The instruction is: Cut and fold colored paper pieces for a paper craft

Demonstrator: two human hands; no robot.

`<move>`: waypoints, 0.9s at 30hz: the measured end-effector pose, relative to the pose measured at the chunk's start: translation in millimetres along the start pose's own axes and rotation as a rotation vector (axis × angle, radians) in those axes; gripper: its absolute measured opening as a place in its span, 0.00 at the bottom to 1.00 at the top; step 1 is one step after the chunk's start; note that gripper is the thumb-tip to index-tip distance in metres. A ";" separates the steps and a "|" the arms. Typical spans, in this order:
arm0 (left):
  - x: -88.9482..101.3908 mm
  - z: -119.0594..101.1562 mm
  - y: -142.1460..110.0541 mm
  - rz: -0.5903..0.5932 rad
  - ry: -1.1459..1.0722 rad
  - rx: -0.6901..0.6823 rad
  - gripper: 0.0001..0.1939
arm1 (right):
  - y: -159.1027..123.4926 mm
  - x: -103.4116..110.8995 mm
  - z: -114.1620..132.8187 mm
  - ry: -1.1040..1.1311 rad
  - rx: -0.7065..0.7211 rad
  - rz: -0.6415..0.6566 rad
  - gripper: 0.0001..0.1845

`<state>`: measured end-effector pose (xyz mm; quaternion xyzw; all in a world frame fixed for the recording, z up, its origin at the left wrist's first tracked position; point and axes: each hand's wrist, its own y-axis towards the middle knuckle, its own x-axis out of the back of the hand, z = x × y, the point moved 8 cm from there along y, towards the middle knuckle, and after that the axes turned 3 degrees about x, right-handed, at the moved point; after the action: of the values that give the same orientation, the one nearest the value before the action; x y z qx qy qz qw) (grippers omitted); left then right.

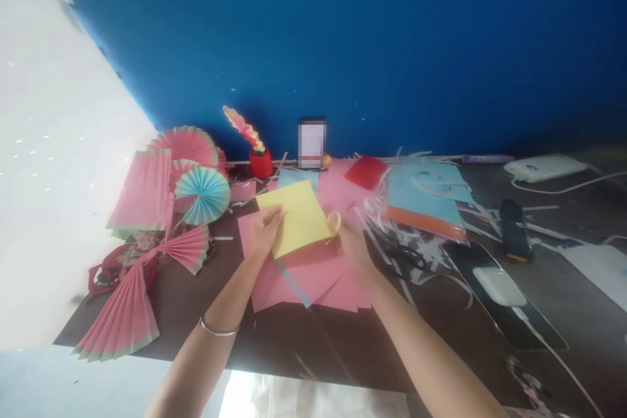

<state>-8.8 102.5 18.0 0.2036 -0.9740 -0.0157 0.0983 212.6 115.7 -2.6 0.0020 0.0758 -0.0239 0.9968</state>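
Observation:
A yellow sheet of paper (298,219) is tilted above a spread of pink sheets (323,274). My left hand (264,228) has its fingers closed on the left edge of the yellow sheet. At that sheet's right edge, my right hand (353,241) is closed, somewhat blurred, at a curled yellow paper strip (334,223) that forms a small loop. A thin light blue strip (294,284) lies across the pink paper below. Whether the right fingers also touch the yellow sheet is hard to see.
Pleated pink fans (120,307) and a blue rosette (202,194) lie at left. A red pot (260,163) stands behind. At right are blue paper (421,183), white paper scraps (426,251), a phone (533,323) under a white case (499,286), and cables.

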 end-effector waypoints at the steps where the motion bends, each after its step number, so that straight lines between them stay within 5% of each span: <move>1: 0.2 0.1 0.1 -0.003 -0.002 0.006 0.09 | 0.3 -0.9 -1.4 0.010 -0.014 0.009 0.17; 27: -1.2 1.8 2.4 0.003 0.033 -0.009 0.09 | 1.5 2.6 -0.3 -0.085 0.060 -0.015 0.13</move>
<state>-9.0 105.2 16.2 0.2018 -0.9725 -0.0167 0.1155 215.1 117.1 -3.3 0.0302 0.0325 -0.0335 0.9985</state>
